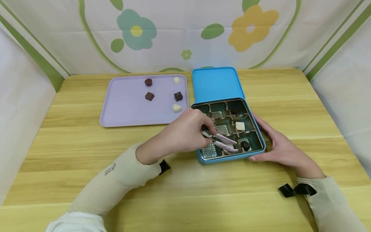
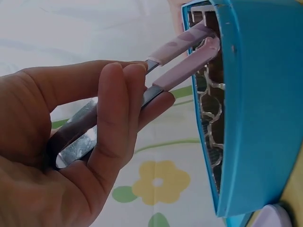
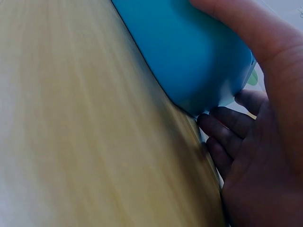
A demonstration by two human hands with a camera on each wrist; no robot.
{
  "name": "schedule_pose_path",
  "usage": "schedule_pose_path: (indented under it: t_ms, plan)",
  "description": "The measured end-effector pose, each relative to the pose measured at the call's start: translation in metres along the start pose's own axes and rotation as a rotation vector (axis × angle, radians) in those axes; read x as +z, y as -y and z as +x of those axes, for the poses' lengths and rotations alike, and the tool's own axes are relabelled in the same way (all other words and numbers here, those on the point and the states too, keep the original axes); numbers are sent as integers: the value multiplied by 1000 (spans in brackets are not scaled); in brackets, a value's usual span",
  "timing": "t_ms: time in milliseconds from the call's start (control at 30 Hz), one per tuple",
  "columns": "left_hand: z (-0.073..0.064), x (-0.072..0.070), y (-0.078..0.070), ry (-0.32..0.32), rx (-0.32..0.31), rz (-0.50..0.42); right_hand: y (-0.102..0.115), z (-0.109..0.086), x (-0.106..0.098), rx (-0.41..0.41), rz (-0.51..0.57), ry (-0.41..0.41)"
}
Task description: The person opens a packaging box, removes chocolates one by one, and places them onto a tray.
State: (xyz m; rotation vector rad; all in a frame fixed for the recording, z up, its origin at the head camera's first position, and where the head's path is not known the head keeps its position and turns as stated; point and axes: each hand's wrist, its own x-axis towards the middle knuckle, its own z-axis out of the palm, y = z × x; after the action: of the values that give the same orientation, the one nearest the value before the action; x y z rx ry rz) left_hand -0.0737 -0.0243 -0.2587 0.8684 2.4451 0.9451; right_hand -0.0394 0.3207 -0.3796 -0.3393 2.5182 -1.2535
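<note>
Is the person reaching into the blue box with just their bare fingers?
No, the left hand grips tweezers whose pink tips reach into the blue box.

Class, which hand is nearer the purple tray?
Left. The left hand is by the near right corner of the purple tray; the right hand is farther, at the right side of the blue tin.

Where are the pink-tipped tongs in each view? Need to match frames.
Head: pink-tipped tongs right of and below centre, in the left hand.
Left wrist: diagonal, from lower left to upper right of centre.
Right wrist: not in it.
Shared landmark: blue tin, in all three.
</note>
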Motion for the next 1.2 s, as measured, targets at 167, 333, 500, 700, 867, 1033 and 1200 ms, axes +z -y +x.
schedule_pose_path:
  t_ms: [167,333,500,700,867,1033,1200]
  plan:
    - [-2,3,6,7,-18,-43,0,1,0,7,20,3]
    - [-4,4,5,7,-39,-67,1,1,0,5,24,8]
    - [-4,-3,-2,8,-28,12,2,1,2,10,19,8]
    - [16,-13,-20,113,6,95,1,1,4,3,40,8]
    - [30,-9,-21,182,-32,123,-2,0,4,-18,22,6]
    - [27,-9,-9,143,-35,40,-1,0,0,-1,7,0]
    - [17,-10,11,134,-104,-177,0,0,-1,1,8,5]
